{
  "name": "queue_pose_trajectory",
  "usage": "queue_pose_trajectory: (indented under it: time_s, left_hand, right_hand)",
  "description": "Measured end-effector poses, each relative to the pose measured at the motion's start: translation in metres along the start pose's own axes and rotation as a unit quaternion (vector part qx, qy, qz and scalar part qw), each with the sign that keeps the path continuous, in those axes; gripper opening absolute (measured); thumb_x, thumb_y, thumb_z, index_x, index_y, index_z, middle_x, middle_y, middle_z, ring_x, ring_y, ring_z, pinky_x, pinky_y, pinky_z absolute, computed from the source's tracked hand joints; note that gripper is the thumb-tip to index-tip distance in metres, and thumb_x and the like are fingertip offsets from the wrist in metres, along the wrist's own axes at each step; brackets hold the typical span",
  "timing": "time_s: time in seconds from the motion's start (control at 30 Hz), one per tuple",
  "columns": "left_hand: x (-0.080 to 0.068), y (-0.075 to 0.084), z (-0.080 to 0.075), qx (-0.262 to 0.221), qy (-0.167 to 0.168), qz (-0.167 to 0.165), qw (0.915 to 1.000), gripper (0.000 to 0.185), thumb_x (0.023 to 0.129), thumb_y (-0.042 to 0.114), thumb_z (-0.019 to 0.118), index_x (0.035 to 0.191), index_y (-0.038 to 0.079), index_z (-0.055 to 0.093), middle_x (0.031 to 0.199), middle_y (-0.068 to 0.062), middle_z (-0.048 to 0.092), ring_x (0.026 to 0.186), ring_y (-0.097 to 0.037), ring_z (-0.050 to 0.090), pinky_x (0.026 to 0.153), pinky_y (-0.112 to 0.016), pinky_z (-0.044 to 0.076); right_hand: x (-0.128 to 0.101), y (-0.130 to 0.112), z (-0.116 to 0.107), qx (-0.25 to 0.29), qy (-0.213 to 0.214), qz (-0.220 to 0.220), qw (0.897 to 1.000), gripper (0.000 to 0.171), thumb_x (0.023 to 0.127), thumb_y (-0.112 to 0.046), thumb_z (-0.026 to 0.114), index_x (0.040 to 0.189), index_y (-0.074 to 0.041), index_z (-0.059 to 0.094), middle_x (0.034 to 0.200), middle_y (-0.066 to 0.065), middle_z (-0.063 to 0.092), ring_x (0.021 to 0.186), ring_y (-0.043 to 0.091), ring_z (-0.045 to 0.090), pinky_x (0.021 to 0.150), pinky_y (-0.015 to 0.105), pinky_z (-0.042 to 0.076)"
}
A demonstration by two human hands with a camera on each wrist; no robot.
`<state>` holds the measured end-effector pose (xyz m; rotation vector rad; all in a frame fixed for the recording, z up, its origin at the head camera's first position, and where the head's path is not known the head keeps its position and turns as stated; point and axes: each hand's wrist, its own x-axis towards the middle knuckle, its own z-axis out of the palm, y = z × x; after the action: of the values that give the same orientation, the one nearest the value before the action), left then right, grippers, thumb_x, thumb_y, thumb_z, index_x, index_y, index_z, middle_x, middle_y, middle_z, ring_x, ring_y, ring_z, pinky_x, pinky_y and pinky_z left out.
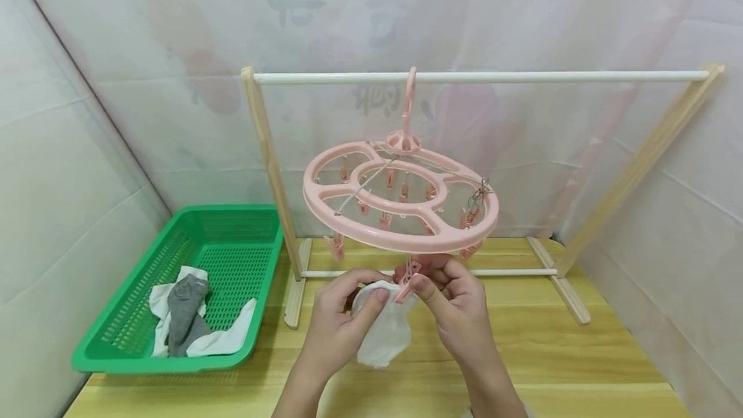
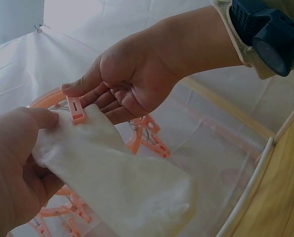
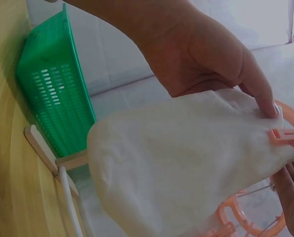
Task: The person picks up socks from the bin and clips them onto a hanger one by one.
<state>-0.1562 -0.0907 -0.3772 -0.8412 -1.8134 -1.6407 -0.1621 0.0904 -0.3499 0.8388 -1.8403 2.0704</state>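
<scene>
A person's two hands meet just below a round pink clip hanger (image 1: 400,202) that hangs by its hook from the white rail of a wooden rack (image 1: 476,77). The left hand (image 1: 342,321) pinches the top edge of a white sock (image 1: 384,334), thumb pressed on the cloth, and the rest of the sock hangs loose below that grip. The right hand (image 1: 455,305) pinches a pink clip (image 1: 408,281) between thumb and fingers, right against the sock's edge and touching the left thumb. In the left wrist view the clip (image 2: 76,108) sits at the sock's upper corner; whether it already bites the cloth cannot be told.

The sock looks light, thin and limp. It folds under its own weight and seems in no way fragile or slippery. Judging by how it droops, the edge close to the clip is the best place to hold it, with the cloth kept taut there. The clip looks like small stiff plastic that needs a firm squeeze.

Well to the left of the hands, a green plastic basket (image 1: 130,350) with slotted walls rests on the wooden table (image 1: 580,366). Inside lie a grey sock (image 1: 186,308) and some white socks (image 1: 223,340), heaped at the near end.
</scene>
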Motion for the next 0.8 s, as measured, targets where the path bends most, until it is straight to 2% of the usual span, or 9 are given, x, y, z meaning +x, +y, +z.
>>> queue_pose_trajectory:
  time_s: [0.3,0.57,0.7,0.8]
  left_hand:
    - [0.0001,0.0002,-0.0019,-0.004,-0.018,0.012,0.9998,0.020,0.091,-0.004,0.067,0.107,0.008,0.069,0.098,-0.008,0.073,0.073,-0.010,0.067,0.055,-0.022,0.055]
    - [-0.0005,-0.0002,-0.0028,0.006,-0.028,0.024,0.9993,0.021,0.089,-0.005,0.068,0.106,0.006,0.069,0.099,-0.009,0.074,0.077,-0.011,0.069,0.059,-0.022,0.056]
    - [-0.0004,0.0024,-0.0050,0.025,-0.037,0.013,0.9989,0.020,0.091,0.003,0.069,0.109,0.010,0.070,0.103,-0.005,0.074,0.083,-0.011,0.069,0.064,-0.024,0.056]
    - [-0.0012,0.0048,-0.0083,0.061,-0.026,0.004,0.9978,0.020,0.091,0.013,0.071,0.111,0.013,0.070,0.103,-0.001,0.074,0.087,-0.010,0.069,0.067,-0.026,0.057]
  right_hand:
    - [0.0005,-0.0001,0.0006,0.003,0.018,0.033,0.999,0.022,0.096,0.005,0.059,0.117,0.013,0.057,0.102,0.010,0.074,0.096,0.019,0.072,0.081,0.031,0.059]
    - [0.0011,0.0016,0.0008,0.001,0.008,0.042,0.999,0.027,0.098,0.004,0.056,0.122,0.015,0.055,0.102,0.009,0.075,0.096,0.019,0.073,0.084,0.032,0.059]
    - [0.0010,0.0030,0.0014,-0.003,0.001,0.045,0.999,0.023,0.097,0.005,0.057,0.120,0.009,0.059,0.102,0.010,0.075,0.094,0.020,0.073,0.082,0.032,0.059]
    - [0.0012,0.0040,0.0027,-0.010,-0.002,0.041,0.999,0.022,0.096,0.006,0.059,0.117,0.007,0.062,0.101,0.012,0.075,0.093,0.020,0.073,0.081,0.031,0.059]
